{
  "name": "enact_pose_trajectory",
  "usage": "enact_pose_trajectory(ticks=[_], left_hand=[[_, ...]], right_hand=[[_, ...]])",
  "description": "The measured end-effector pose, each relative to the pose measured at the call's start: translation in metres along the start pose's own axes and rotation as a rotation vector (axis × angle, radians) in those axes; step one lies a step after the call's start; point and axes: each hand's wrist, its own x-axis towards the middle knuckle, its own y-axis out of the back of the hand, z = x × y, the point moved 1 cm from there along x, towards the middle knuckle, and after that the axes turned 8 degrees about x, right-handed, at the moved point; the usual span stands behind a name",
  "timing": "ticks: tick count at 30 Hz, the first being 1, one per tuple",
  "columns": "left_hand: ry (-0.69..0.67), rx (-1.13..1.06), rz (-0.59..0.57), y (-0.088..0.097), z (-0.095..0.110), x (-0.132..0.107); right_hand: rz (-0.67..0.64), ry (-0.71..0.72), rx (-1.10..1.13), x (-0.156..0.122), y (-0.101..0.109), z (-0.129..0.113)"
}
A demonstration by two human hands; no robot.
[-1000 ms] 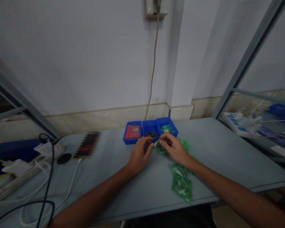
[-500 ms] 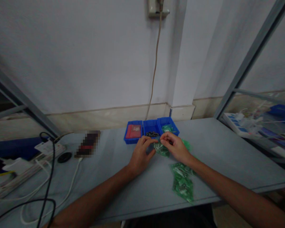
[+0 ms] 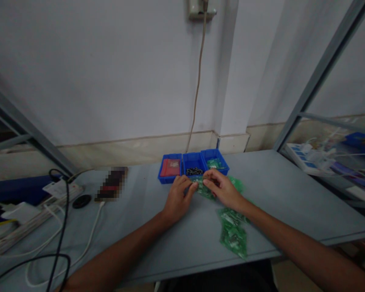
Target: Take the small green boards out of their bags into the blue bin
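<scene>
Fingers (image 3: 192, 186) seemingly pinch green bag (image 3: 204, 190) on grey table (image 3: 276, 194), near wall (image 3: 109, 81).

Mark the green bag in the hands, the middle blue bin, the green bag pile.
green bag (image 3: 205, 190): head view, its crumpled middle.
middle blue bin (image 3: 192, 161): head view, inner back wall.
green bag pile (image 3: 232, 236): head view, centre.

Three blue bins (image 3: 191, 158) line the back of my grey table (image 3: 292, 202): one holds a red pad (image 3: 170, 167), one small black parts (image 3: 194, 171), one green packets (image 3: 214, 163). A beige cord (image 3: 197, 97) drops from the wall socket (image 3: 200, 9) behind them. To my left lie a white power strip (image 3: 61, 190), a black disc (image 3: 81, 201) and loose cables (image 3: 62, 227). To my right, beyond a metal post (image 3: 319, 73), is another power strip (image 3: 304, 156).
</scene>
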Motion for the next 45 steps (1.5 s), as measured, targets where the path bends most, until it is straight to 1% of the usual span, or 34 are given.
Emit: enact_pose_trajectory(ticks=[3,8,12,15,20,27,30,37,45], left_hand=[[-0.026,0.001,0.015,0.000,-0.001,-0.001],[-0.046,-0.031,0.007,0.001,0.001,-0.005],[-0.053,-0.062,0.059,0.002,0.002,-0.007],[-0.078,-0.039,0.073,0.003,0.003,-0.007],[-0.115,0.024,0.056,0.007,0.006,-0.006],[-0.223,0.056,0.028,0.010,0.011,-0.006],[-0.228,0.065,0.026,0.010,0.011,-0.006],[-0.273,0.048,0.080,0.008,0.009,-0.005],[-0.256,0.066,0.076,0.005,0.008,-0.006]], right_hand=[[-0.015,0.000,0.014,0.000,-0.001,0.001],[-0.013,0.007,0.018,0.000,-0.003,-0.004],[-0.002,0.014,0.032,-0.001,-0.002,-0.004],[0.016,0.021,0.043,0.000,0.000,-0.002],[0.032,0.016,0.046,0.002,0.002,-0.001],[0.042,0.008,0.067,0.003,0.001,-0.002],[0.033,0.019,0.059,0.004,0.000,0.000],[0.029,0.054,0.024,0.005,0.002,0.008],[0.017,0.067,0.004,0.005,0.002,0.004]])
